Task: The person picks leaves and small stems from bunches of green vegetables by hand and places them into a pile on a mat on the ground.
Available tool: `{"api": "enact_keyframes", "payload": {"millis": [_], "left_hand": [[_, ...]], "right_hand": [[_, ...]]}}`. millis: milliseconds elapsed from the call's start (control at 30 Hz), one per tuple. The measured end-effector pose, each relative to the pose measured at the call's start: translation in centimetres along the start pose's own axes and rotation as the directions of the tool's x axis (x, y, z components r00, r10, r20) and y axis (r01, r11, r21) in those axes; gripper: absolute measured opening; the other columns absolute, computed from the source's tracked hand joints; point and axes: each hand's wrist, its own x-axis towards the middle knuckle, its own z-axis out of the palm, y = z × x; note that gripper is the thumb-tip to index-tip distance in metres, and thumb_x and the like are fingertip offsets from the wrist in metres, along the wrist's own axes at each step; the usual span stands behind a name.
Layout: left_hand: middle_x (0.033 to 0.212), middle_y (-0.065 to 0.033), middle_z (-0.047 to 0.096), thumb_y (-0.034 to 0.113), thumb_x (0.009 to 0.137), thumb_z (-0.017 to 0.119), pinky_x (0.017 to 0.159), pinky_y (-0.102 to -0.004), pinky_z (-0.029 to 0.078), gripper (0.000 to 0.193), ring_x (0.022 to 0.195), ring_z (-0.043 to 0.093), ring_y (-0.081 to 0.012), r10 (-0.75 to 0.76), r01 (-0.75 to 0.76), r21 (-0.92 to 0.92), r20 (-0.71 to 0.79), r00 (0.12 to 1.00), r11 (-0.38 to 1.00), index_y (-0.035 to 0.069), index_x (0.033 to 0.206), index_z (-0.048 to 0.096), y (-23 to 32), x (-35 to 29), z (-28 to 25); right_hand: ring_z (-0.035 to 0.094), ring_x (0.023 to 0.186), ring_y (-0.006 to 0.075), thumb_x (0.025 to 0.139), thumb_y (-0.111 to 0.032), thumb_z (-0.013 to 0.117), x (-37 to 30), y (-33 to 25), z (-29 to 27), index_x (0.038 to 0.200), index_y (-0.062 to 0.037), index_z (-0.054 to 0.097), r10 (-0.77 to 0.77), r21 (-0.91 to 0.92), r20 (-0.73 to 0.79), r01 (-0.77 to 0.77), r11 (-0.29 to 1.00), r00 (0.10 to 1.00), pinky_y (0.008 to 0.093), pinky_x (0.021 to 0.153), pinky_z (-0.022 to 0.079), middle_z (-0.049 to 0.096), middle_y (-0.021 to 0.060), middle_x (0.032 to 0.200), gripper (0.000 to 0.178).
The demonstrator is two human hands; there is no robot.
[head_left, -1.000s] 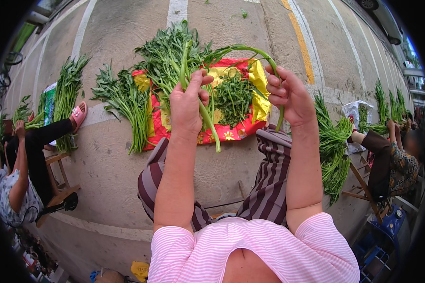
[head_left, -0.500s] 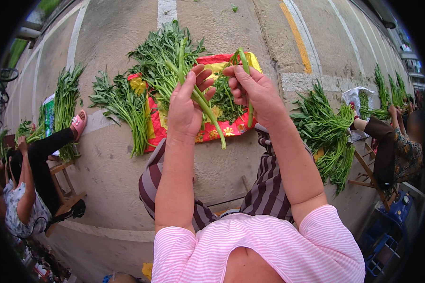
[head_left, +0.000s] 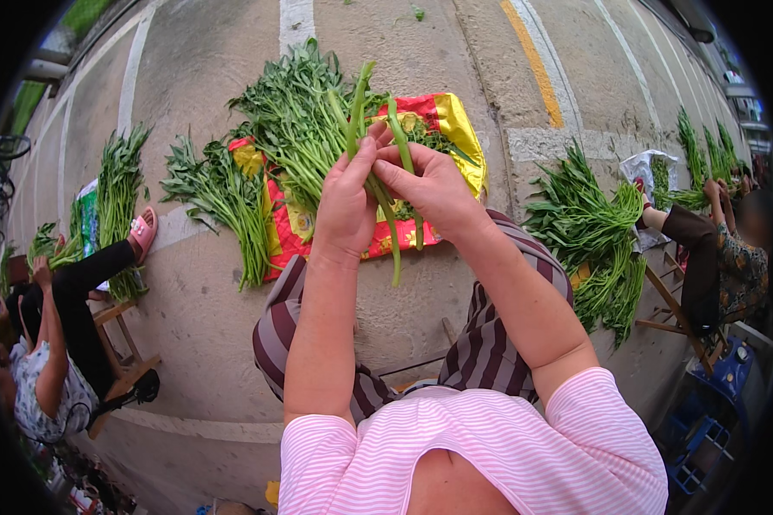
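My left hand (head_left: 347,209) is closed round a couple of green water spinach stems (head_left: 358,101), whose cut ends hang below the fingers. Beside it, my right hand (head_left: 434,190) pinches another single stem (head_left: 397,127) between thumb and fingers. The two hands are close together, fingertips nearly touching. Under and beyond them a red and yellow plastic sheet (head_left: 460,129) lies on the ground, partly hidden by the hands. A large leafy heap of water spinach (head_left: 296,107) spreads over its left side, and a smaller bunch (head_left: 228,197) lies left of that.
More greens (head_left: 588,215) lie on the concrete by my right knee. A seated person (head_left: 56,369) with a pink sandal (head_left: 144,227) works at the left, near another bunch (head_left: 122,184). At the right another person (head_left: 734,266) sits by a wooden stool (head_left: 674,313) and a white bag (head_left: 653,172).
My right hand has moved left with its stem, up against my left hand. My left hand has shifted slightly right and nearer, still holding its stems.
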Motion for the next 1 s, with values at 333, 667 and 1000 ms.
{"api": "enact_keyframes", "payload": {"millis": [333, 667, 1000], "left_hand": [[0.115, -0.0145, 0.063, 0.021, 0.101, 0.046, 0.086, -0.0368, 0.054, 0.031, 0.101, 0.063, -0.022, 0.135, -0.114, 0.095, -0.255, 0.957, 0.989, -0.001, 0.123, 0.053, 2.1, -0.4, -0.5], [0.104, -0.0095, 0.068, 0.02, 0.1, 0.051, 0.072, -0.0275, 0.056, 0.024, 0.083, 0.066, -0.013, 0.114, -0.068, 0.161, -0.293, 0.949, 0.985, 0.004, 0.115, 0.058, 1.2, -0.3, -1.0], [0.087, -0.004, 0.068, 0.014, 0.092, 0.064, 0.055, -0.0189, 0.045, 0.015, 0.063, 0.056, -0.005, 0.172, -0.121, 0.199, -0.263, 0.949, 0.972, 0.004, 0.104, 0.066, 0.3, -0.1, -1.2]], "right_hand": [[0.066, 0.085, 0.0148, 0.099, -0.019, 0.053, 0.1, -3.2, -2.1, 0.112, -0.0044, 0.052, 0.139, 0.143, -0.131, -0.12, 0.983, 0.982, 0.0312, 0.075, 0.057, 0.065, 0.0078, 0.101, 0.019], [0.035, 0.056, 0.0019, 0.102, -0.015, 0.043, 0.3, -5.1, -7.1, 0.105, -0.0039, 0.047, 0.142, 0.622, 0.094, -0.169, 0.765, 0.985, 0.0153, 0.042, 0.032, 0.044, -0.0026, 0.078, 0.012], [0.028, 0.051, 0.0008, 0.103, -0.025, 0.046, -0.6, -5.8, -5.2, 0.1, -0.0058, 0.052, 0.149, 0.508, 0.049, -0.153, 0.847, 0.988, 0.0158, 0.041, 0.027, 0.029, -0.0088, 0.063, 0.021]]}}
